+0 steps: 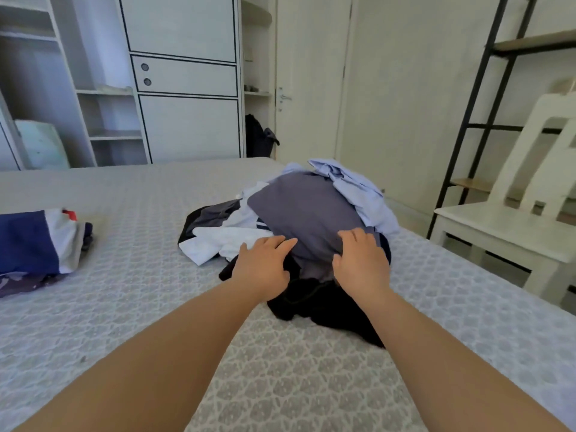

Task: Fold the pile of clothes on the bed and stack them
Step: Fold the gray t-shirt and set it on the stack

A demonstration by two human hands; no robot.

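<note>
Left hand (265,269) flat and relaxed, right hand (361,263) curling onto the grey garment (305,213) topping the unfolded pile (249,235) mid-bed (124,307), likely to pull it free for folding.

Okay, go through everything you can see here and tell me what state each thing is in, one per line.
Pile of clothes: unfolded, heaped on the bed.
Grey garment: on top of the pile, both hands on its near edge.
Left hand: fingers straight, resting on the pile.
Right hand: fingers curled over the grey garment's edge.
Folded stack: lying on the bed, apart from the pile.
Door: closed.
Chair: unoccupied, beside the bed.
</note>
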